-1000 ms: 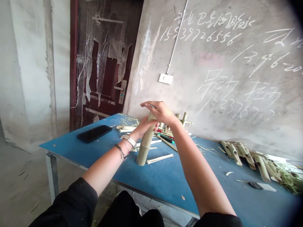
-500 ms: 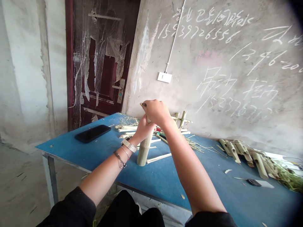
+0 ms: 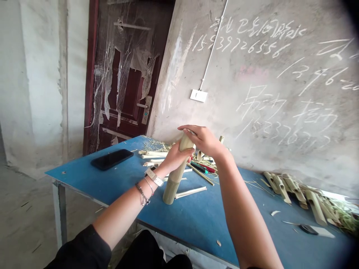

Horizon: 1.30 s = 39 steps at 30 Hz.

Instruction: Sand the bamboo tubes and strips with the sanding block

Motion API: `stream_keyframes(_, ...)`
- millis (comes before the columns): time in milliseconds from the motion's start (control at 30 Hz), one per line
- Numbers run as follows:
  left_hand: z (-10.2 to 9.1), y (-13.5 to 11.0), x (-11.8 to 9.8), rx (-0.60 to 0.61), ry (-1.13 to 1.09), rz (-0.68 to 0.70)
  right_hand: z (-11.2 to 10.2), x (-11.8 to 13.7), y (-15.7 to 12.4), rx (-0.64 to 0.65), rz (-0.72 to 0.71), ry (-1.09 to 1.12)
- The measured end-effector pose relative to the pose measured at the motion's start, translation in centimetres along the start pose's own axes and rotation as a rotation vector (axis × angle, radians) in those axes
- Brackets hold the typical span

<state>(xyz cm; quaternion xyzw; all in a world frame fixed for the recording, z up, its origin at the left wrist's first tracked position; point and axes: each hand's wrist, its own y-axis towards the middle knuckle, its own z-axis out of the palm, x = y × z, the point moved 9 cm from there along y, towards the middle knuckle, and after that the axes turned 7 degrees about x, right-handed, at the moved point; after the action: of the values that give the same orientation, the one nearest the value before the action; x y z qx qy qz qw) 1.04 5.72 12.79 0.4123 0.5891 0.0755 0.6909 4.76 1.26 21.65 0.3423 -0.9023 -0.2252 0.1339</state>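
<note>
A bamboo tube (image 3: 171,188) rests with its lower end on the blue table (image 3: 112,186), leaning a little to the right. My left hand (image 3: 176,158) is wrapped around its upper part. Over the tube's top end lies my right hand (image 3: 206,140), its fingers stretched out and nearly flat. A small greyish edge shows under those fingers, too small to make out. Next to the tube's base is a pale split stick (image 3: 190,192). Behind it lie a green-and-black tool handle (image 3: 199,167) and a red one (image 3: 209,169), partly hidden by my right arm.
A black phone (image 3: 112,159) lies on the left of the table. Peeled sticks (image 3: 153,154) and shavings are spread toward the back. Cut bamboo pieces (image 3: 277,186) lie at the right, near a black-handled blade (image 3: 308,229). The wall (image 3: 174,112) stands behind the table.
My right hand has gone from a closed grip above the tube, with a dark-ended piece sticking out, to flat fingers across its top. The tube tilts more to the right.
</note>
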Motion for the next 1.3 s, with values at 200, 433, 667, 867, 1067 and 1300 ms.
stream_keyframes(200, -1.0, -1.0, -1.1, -0.193, 0.149, 0.042, 0.2, 2.5, 0.0, 0.001, 0.383, -0.516)
stream_keyframes(433, -2.1, -1.5, -2.0, -0.292, 0.190, 0.076, 0.8, 2.9, 0.6, -0.183, 0.520, -0.612)
stream_keyframes(667, -1.2, -0.4, 0.1, -0.098, 0.029, -0.099, 1.0, 2.3, 0.5, -0.157, 0.271, -0.541)
stream_keyframes(867, -0.1, 0.2, 0.8, 0.046, -0.110, -0.135, -0.3, 0.7, -0.6, -0.230, -0.070, 0.176)
stream_keyframes(1067, 0.2, -0.2, 0.3, 0.120, -0.128, -0.091, -5.1, -4.2, -2.9, -0.611, -0.009, 0.536)
stream_keyframes(1300, 0.4, -1.1, -1.3, 0.141, -0.104, -0.042, -1.4, 0.6, -1.4, -0.156, -0.108, 0.215)
